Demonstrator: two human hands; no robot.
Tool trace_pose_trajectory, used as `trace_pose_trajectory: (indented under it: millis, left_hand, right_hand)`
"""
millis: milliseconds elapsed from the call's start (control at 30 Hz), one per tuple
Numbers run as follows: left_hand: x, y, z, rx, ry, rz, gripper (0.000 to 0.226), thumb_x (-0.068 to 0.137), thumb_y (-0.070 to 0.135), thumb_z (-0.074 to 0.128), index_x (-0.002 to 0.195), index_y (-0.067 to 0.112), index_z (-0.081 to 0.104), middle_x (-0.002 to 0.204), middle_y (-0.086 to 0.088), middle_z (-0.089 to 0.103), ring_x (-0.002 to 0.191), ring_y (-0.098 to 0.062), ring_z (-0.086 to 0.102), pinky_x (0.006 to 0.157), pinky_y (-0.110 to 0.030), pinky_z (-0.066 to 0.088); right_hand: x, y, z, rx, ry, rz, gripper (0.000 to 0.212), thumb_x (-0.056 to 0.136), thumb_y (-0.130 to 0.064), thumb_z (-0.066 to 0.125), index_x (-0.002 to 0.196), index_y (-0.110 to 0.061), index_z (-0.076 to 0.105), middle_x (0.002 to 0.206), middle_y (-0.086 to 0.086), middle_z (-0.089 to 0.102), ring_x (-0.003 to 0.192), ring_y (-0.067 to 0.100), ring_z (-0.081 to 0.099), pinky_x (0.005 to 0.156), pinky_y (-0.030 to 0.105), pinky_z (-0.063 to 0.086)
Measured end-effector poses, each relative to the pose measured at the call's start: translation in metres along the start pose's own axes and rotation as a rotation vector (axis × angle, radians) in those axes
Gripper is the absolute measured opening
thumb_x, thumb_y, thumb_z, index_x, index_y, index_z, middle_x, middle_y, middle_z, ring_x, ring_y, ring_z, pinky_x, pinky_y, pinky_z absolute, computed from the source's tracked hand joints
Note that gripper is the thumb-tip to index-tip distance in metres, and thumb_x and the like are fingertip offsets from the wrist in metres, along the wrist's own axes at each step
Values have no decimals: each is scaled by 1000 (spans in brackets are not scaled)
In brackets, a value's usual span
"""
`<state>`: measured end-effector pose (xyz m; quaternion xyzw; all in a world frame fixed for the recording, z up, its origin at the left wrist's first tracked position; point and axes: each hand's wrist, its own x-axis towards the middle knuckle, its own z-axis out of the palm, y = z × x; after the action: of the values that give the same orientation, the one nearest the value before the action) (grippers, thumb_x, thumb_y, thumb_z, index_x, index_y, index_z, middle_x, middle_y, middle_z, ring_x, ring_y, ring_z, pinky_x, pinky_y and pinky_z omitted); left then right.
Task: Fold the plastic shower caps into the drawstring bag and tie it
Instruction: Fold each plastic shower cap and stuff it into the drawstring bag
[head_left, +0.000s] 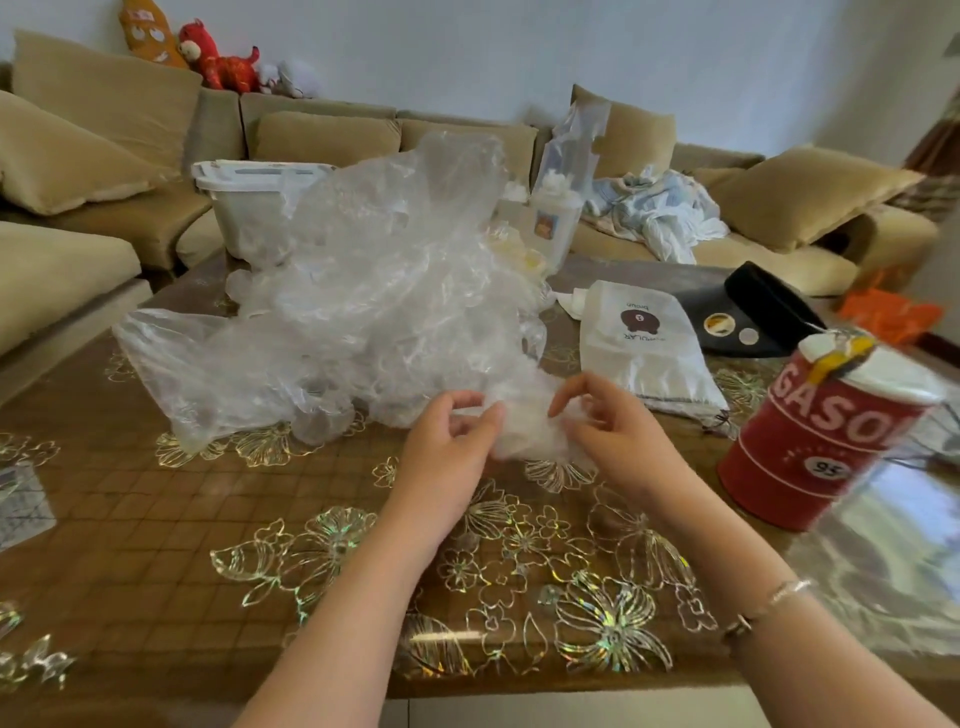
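Clear, crinkled shower caps (363, 291) heaped on the table (156, 519). Left hand (447, 441) and right hand (613, 431) pinch a bunched cap edge. White drawstring bag (644, 348) lies flat just right.

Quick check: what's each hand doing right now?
Left hand: pinches the near end of the plastic shower caps.
Right hand: fingers curled, grips the same bunched plastic.

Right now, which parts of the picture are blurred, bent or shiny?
Head view: the red tin at the right edge is smeared and leans from wide-angle distortion; the table beside it shows bright window glare; the shower caps glint; both hands, left hand and right hand, look fairly sharp.
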<state>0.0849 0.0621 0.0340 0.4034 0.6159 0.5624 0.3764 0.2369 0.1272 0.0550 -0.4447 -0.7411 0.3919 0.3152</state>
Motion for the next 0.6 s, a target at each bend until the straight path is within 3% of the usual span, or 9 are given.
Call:
trace_pose_trajectory:
  millis: [100, 267, 367, 500, 600]
  left_hand:
    - [7, -2, 11, -78, -38, -44, 19, 98, 31, 56, 114, 21, 56, 101, 2, 71, 82, -11, 68, 88, -36, 57]
    - [18, -5, 16, -74, -71, -65, 13, 101, 25, 51, 110, 20, 58, 101, 3, 70, 86, -14, 67, 87, -33, 56]
    - [23, -7, 16, -66, -62, -82, 17, 102, 21, 50, 114, 15, 60, 100, 0, 71, 89, -18, 69, 85, -33, 58]
    - [27, -9, 15, -54, -60, -113, 19, 102, 18, 49, 116, 12, 61, 100, -4, 71, 96, -24, 70, 77, -27, 58]
    - [28, -10, 15, -43, -69, -129, 19, 102, 16, 49, 116, 10, 60, 100, -5, 71, 94, -24, 71, 76, -27, 58]
  right_hand:
    - [25, 17, -12, 112, 289, 163, 29, 94, 2, 44, 93, -23, 58, 93, 6, 56, 65, 22, 49, 54, 31, 39]
    - [57, 40, -22, 241, 462, 362, 33, 94, 0, 40, 118, -19, 55, 87, 6, 54, 66, 14, 49, 56, 26, 40]
    - [72, 47, -24, 154, 452, 376, 32, 97, -5, 43, 124, -19, 51, 88, 0, 48, 73, 14, 50, 66, 30, 45]
    - [81, 56, -24, -372, 305, 387, 30, 98, -21, 43, 128, -26, 43, 109, 10, 56, 102, 32, 57, 91, 48, 48]
    - [77, 60, -22, -526, 265, 368, 33, 96, -17, 49, 128, -22, 44, 110, 10, 50, 115, 37, 48, 95, 45, 45]
